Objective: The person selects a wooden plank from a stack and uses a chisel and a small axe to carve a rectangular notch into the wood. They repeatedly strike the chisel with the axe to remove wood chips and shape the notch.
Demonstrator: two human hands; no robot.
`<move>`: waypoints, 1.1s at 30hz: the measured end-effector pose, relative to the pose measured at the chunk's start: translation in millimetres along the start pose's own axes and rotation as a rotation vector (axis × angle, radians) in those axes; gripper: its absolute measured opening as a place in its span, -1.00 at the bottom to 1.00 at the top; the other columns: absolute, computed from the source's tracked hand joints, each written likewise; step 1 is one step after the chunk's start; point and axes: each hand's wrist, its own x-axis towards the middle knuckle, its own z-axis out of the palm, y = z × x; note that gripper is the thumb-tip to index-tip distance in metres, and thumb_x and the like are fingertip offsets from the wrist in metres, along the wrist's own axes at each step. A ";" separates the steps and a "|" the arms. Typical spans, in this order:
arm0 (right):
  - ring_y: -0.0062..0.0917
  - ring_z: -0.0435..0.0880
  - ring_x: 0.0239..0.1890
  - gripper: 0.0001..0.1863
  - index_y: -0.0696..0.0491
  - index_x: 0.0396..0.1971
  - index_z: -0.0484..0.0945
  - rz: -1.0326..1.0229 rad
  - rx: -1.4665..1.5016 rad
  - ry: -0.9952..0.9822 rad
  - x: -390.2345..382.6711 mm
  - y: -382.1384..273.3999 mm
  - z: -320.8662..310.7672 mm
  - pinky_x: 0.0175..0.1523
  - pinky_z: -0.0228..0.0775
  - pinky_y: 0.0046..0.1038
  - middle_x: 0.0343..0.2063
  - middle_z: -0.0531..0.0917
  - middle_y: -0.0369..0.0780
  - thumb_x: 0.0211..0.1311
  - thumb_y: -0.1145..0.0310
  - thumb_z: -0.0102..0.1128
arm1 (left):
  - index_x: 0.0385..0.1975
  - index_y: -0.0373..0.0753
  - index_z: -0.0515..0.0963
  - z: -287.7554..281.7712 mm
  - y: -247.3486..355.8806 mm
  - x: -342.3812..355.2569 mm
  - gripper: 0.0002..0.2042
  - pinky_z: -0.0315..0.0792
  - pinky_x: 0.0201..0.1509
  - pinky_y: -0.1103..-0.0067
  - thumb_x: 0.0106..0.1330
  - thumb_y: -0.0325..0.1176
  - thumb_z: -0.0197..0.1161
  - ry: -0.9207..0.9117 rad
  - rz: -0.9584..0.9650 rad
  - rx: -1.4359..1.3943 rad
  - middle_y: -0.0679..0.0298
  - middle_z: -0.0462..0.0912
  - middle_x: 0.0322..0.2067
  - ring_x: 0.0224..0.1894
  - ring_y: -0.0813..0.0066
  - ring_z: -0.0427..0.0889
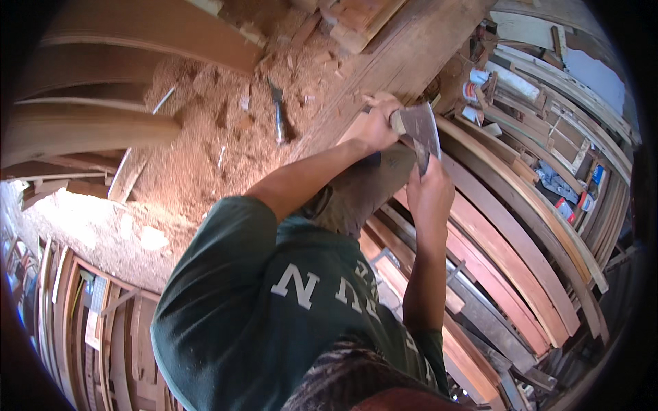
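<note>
- The right hand (430, 192) is closed round the handle of a hatchet (419, 127), its broad blade standing up beside the other hand.
- The left hand (378, 127) is curled just left of the blade, at a pale piece of wood (355, 125). Its fingers are mostly hidden from where I stand, so I can't tell whether it grips the wood or only steadies it.
- That piece lies by the left hand, over the near side of a wide plank (425, 41).
- I'd judge the chopping to be partway through: blade and wood are together, and neither has been set down. I can't make out any fresh cut, so how much is shaped and how much remains is beyond me.
- The plank runs off toward the far right, scuffed and bare along much of its top, with a block (363, 24) near its far end.
- Left of it, shavings (185, 164) lie thick on the ground, with what looks like a chisel (279, 120) resting on them.
- Farther left, large boards (89, 130) reach in over the shavings, and bright light falls on the floor below them.
- To the right, stacked lumber (507, 240) fills the room, with small containers (473, 89) and odds and ends beyond.
</note>
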 end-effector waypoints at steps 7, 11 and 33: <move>0.11 0.70 -0.26 -0.60 0.14 0.13 0.55 0.259 0.199 -0.006 -31.5 23.3 -22.4 -0.13 0.51 -0.13 -0.31 0.69 0.16 0.28 0.45 0.27 | -0.36 -0.24 0.60 -73.9 -23.1 76.1 -0.83 0.54 -0.10 0.45 0.14 -0.67 0.38 0.543 -0.215 -0.271 0.29 0.70 -0.35 -0.24 0.46 0.63; 0.13 0.69 -0.18 -0.51 0.11 0.22 0.48 0.434 0.299 -0.098 -46.7 31.0 -18.5 -0.05 0.50 -0.15 -0.25 0.69 0.18 0.30 0.41 0.29 | -0.36 -0.26 0.58 -69.8 -19.9 69.7 -0.80 0.54 -0.14 0.47 0.10 -0.71 0.37 0.366 -0.183 -0.304 0.25 0.68 -0.40 -0.32 0.44 0.63; 0.14 0.69 -0.11 -0.54 0.06 0.12 0.49 0.489 0.537 -0.225 -132.6 76.4 47.1 -0.07 0.49 -0.02 -0.26 0.70 0.17 0.23 0.35 0.32 | -0.32 -0.27 0.52 -99.3 25.0 46.1 -0.77 0.58 0.06 0.35 0.11 -0.74 0.34 0.241 -0.225 -0.391 0.21 0.65 -0.36 -0.23 0.33 0.65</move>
